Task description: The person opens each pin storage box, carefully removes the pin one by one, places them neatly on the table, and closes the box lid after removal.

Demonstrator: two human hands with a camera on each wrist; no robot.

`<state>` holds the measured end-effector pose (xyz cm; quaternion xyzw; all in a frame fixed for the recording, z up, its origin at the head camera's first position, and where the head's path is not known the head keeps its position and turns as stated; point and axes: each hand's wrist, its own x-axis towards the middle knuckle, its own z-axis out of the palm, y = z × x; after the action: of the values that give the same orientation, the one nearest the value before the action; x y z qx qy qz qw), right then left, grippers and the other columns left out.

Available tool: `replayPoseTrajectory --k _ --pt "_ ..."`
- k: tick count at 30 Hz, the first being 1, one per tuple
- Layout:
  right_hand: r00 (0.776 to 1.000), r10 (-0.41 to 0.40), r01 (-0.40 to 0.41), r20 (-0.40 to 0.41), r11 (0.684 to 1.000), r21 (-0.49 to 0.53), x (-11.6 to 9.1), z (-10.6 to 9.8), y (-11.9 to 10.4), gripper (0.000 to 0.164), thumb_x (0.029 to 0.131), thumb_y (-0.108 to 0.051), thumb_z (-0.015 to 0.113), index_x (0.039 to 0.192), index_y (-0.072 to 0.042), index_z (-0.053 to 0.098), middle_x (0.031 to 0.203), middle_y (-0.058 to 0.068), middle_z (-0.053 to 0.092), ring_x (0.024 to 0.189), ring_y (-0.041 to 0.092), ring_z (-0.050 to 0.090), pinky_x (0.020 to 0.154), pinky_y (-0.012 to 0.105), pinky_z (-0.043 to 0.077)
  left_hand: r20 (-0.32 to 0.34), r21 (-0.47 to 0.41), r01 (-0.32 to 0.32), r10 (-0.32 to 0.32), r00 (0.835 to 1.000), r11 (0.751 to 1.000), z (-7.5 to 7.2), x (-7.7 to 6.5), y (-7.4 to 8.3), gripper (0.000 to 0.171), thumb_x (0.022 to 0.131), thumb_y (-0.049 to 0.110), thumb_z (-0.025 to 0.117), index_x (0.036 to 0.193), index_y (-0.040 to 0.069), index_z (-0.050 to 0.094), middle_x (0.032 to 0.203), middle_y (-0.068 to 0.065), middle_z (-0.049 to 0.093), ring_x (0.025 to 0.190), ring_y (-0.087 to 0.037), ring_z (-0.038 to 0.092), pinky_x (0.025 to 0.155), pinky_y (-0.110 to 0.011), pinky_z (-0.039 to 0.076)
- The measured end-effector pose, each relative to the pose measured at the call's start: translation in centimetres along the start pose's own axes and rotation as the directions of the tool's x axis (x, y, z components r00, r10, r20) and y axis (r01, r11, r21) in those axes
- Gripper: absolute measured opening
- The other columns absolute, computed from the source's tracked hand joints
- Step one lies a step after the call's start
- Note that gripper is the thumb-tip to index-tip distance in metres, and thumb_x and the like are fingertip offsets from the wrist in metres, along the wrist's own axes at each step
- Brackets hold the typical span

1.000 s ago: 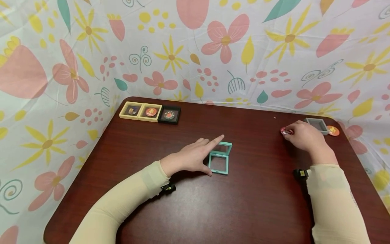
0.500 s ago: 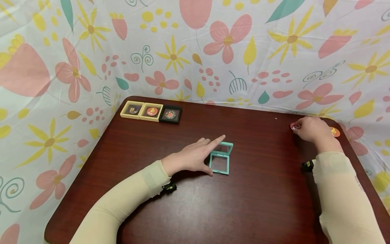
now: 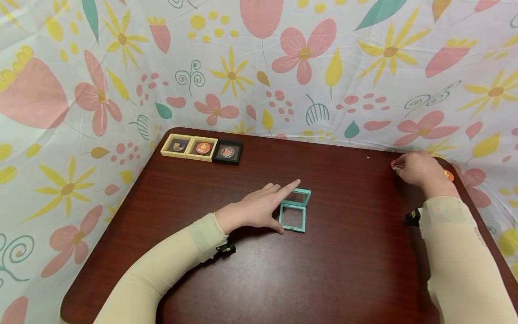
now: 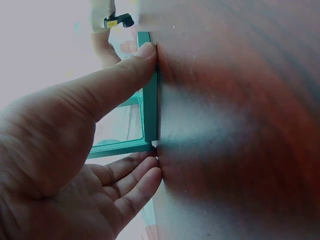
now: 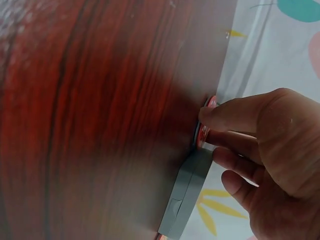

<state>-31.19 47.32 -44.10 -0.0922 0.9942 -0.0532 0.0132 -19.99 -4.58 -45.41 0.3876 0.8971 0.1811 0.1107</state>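
Observation:
My left hand (image 3: 259,207) rests by a small teal display case (image 3: 292,218) with its lid raised. In the left wrist view, the thumb lies along the teal case's (image 4: 149,105) edge, the other fingers extended beside it on the table. At the far right, my right hand (image 3: 421,170) pinches a round red badge (image 3: 396,165) low over the table. The right wrist view shows the thumb on the badge (image 5: 205,129), right beside a grey case (image 5: 187,190). From the head, the hand hides that grey case.
Two cream cases (image 3: 176,145) and a black case (image 3: 227,152) stand in a row at the back left, each with a round badge inside. An orange round badge (image 3: 448,175) lies near the right table edge. A patterned cloth (image 3: 251,81) hangs behind the table (image 3: 348,270).
My right hand has moved right and slightly back with the red badge, now covering the grey case in the head view. The left hand has stayed by the teal case.

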Motion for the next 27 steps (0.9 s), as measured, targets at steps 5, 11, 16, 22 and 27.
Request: replayPoseTrajectory --k 5,11,16,22,27 --pt "1.0 -0.005 0.005 -0.01 1.0 -0.005 -0.1 0.1 0.2 0.021 0.1 -0.013 0.067 0.101 0.004 0.08 0.096 0.026 0.075 0.106 0.055 0.056 0.09 0.072 0.049 -0.004 0.0 -0.004 0.004 1.0 1.0 0.1 0.0 -0.1 0.146 0.078 0.051 0.103 0.181 0.03 0.002 0.137 -0.005 0.062 0.125 -0.023 0.052 0.093 -0.037 0.057" --pt "0.999 -0.006 0.006 -0.037 1.0 -0.015 -0.4 0.4 -0.1 0.026 0.097 -0.01 0.068 0.113 0.008 0.076 0.111 0.035 0.072 0.117 0.06 0.05 0.097 0.076 0.045 -0.004 -0.006 -0.006 0.005 1.0 1.0 0.1 0.0 0.0 0.146 0.079 0.051 0.103 0.181 0.031 0.001 0.137 -0.006 0.062 0.125 -0.023 0.052 0.092 -0.038 0.057" --pt "0.996 0.022 -0.015 -0.083 0.996 0.084 -0.7 0.8 -1.6 0.043 0.103 -0.017 0.071 0.136 0.011 0.066 0.141 0.043 0.057 0.133 0.066 0.039 0.108 0.08 0.034 0.0 -0.005 -0.003 0.003 1.0 1.0 -0.1 0.0 0.1 0.145 0.079 0.051 0.102 0.181 0.03 0.002 0.136 -0.005 0.062 0.124 -0.022 0.052 0.092 -0.037 0.056" --pt "0.994 0.035 -0.007 -0.108 0.97 0.243 -1.1 1.0 -4.7 0.047 0.11 -0.027 0.069 0.142 0.007 0.065 0.14 0.039 0.061 0.132 0.06 0.049 0.11 0.077 0.036 0.0 -0.011 -0.005 0.005 1.0 1.0 -0.1 0.0 0.1 0.145 0.079 0.051 0.102 0.181 0.029 0.002 0.135 -0.005 0.062 0.123 -0.022 0.051 0.092 -0.037 0.056" --pt "0.996 0.043 -0.016 -0.083 0.953 0.302 -1.8 1.0 -8.1 0.054 0.112 -0.043 0.066 0.143 0.002 0.068 0.137 0.034 0.067 0.12 0.053 0.063 0.103 0.074 0.044 -0.002 -0.008 -0.004 0.004 1.0 1.0 0.0 0.0 0.1 0.146 0.079 0.051 0.102 0.181 0.032 0.0 0.138 -0.006 0.062 0.125 -0.023 0.052 0.093 -0.038 0.056"
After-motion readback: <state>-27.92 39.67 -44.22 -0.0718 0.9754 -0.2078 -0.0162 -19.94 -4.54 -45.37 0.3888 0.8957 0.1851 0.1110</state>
